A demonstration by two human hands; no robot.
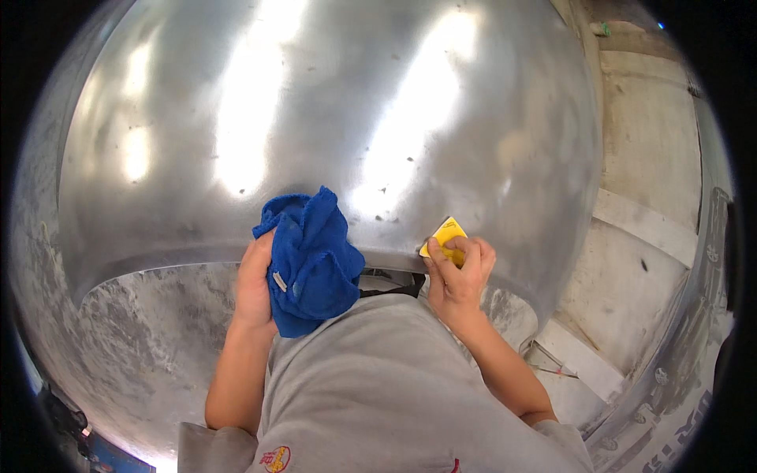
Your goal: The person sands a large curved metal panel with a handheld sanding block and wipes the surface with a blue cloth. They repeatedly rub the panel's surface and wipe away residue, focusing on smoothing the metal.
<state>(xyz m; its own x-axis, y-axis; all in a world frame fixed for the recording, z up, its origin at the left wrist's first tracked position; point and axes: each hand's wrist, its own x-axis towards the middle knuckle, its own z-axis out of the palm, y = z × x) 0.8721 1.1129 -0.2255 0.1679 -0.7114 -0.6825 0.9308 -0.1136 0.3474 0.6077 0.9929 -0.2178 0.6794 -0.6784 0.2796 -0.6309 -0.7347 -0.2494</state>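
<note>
My left hand [254, 285] is closed around a bunched blue cloth [317, 264] with a small white tag, held in front of my body. Most of the fingers are hidden behind the folds. Between the thumb and fingers of my right hand [464, 280] is pinched a small flat yellow piece [446, 234], square-cornered, with a dark mark near its upper corner; I cannot tell if it is a sheet or a stiff scraper. It is by the near edge of a large curved bare-metal panel [331, 142], shaped like a car hood. Whether it touches the metal is unclear.
Bright light reflections and several small dark specks show on the metal panel. Along the right side lie pale, worn boards [646, 165]. A scuffed, whitish surface [165, 339] shows past the panel's curved near edge at left. My grey shirt [371, 378] is close to that edge.
</note>
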